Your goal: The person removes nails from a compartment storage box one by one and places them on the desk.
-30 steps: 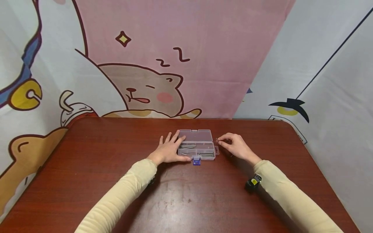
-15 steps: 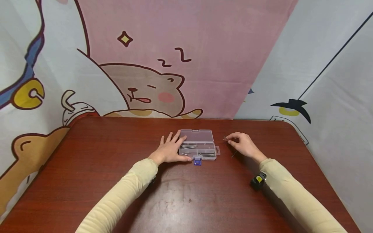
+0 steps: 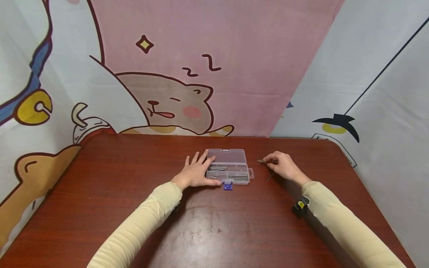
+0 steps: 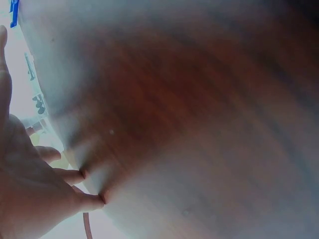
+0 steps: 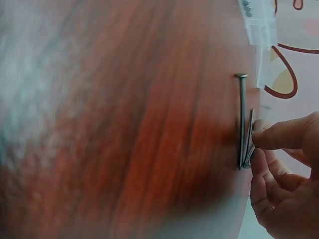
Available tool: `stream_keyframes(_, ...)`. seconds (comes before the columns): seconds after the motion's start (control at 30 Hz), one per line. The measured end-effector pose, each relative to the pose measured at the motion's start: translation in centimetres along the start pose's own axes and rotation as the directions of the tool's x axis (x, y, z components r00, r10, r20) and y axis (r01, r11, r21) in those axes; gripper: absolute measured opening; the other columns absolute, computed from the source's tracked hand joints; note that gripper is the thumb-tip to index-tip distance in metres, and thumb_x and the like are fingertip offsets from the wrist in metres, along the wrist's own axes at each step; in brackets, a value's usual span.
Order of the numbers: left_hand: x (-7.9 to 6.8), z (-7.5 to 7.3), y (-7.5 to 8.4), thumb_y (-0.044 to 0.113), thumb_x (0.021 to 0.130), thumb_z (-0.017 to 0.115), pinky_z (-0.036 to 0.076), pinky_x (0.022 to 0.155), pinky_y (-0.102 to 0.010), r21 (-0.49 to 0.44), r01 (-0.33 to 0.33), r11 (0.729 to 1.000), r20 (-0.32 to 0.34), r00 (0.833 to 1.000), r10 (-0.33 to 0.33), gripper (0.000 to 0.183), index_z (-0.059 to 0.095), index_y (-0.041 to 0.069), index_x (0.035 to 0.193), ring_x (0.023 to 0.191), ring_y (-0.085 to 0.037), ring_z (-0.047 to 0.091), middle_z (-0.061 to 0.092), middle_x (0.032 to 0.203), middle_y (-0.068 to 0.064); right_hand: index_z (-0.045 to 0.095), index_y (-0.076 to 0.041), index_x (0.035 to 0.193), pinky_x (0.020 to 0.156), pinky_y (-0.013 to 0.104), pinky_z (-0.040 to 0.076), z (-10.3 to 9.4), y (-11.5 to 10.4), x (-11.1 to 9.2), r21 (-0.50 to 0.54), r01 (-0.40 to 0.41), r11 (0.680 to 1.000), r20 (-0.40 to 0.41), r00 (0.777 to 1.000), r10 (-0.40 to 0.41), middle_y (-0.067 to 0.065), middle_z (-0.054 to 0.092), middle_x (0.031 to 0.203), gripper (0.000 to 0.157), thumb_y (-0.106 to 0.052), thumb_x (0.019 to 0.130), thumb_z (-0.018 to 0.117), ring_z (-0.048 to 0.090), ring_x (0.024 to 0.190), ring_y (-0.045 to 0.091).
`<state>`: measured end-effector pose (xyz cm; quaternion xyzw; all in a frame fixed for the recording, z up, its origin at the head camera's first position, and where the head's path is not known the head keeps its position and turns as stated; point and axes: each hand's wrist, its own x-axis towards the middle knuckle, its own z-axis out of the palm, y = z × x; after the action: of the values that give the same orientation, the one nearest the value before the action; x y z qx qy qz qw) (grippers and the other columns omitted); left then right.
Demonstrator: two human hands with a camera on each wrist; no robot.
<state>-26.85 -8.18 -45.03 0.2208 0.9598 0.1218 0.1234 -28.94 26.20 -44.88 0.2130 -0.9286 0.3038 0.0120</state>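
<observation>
My left hand (image 3: pixel 194 174) is spread over the left end of a clear plastic box (image 3: pixel 237 168), thumb at its front edge and fingers across to the raised lid (image 3: pixel 229 155). Several metal nails (image 3: pixel 238 178) lie in its compartments. Right of the box, my right hand (image 3: pixel 281 165) pinches a thin nail between thumb and fingertips; its end pokes out to the left. A longer flat-headed nail (image 5: pixel 242 119) shows beside the fingertips in the right wrist view. In the head view, a nail (image 3: pixel 270 176) lies on the table just under that hand.
A blue latch (image 3: pixel 228 186) hangs from the box front, and a clear hanging tab (image 3: pixel 251 173) juts from its right side. The brown wooden table (image 3: pixel 207 230) ends at a cartoon-printed cloth (image 3: pixel 254 74) behind it.
My right hand has moved right, away from the box, with the pinched nail in its fingertips. More of the nail on the table now shows. My left hand stays on the box.
</observation>
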Motion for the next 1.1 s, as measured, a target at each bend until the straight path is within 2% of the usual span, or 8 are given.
stream_keyframes(0.23,-0.1,0.0,0.1,0.077,0.075,0.058,0.005,0.108,-0.064,0.0,0.005,1.0,0.007,1.0,-0.005,0.104,0.022,0.023,0.156,0.143,-0.041,0.006,0.001,0.161,-0.01,0.071,0.001,0.097,0.068,0.039,0.047,0.0,0.5,0.4,-0.006,-0.004,1.0,0.019,1.0,0.004,0.01,0.062,0.086,0.019,0.01,0.082,0.064,0.059,0.077,0.023)
stream_keyframes(0.67,0.0,-0.1,0.2,0.077,0.075,0.058,0.005,0.108,-0.064,0.012,0.003,1.0,0.006,1.0,-0.003,0.103,0.021,0.023,0.156,0.144,-0.041,0.006,0.002,0.161,-0.01,0.072,0.0,0.096,0.072,0.042,0.046,-0.2,1.1,0.7,0.018,0.003,1.0,0.006,1.0,-0.003,0.011,0.063,0.091,0.018,0.011,0.083,0.064,0.057,0.082,0.025)
stream_keyframes(1.1,0.0,0.0,0.0,0.077,0.075,0.058,0.005,0.108,-0.064,0.008,0.007,1.0,0.005,1.0,-0.007,0.104,0.021,0.023,0.156,0.144,-0.04,0.006,0.002,0.161,-0.01,0.073,-0.002,0.098,0.079,0.046,0.048,1.4,-1.0,1.1,0.104,0.053,0.993,-0.023,0.998,-0.051,0.009,0.065,0.096,0.02,0.01,0.085,0.064,0.059,0.088,0.026)
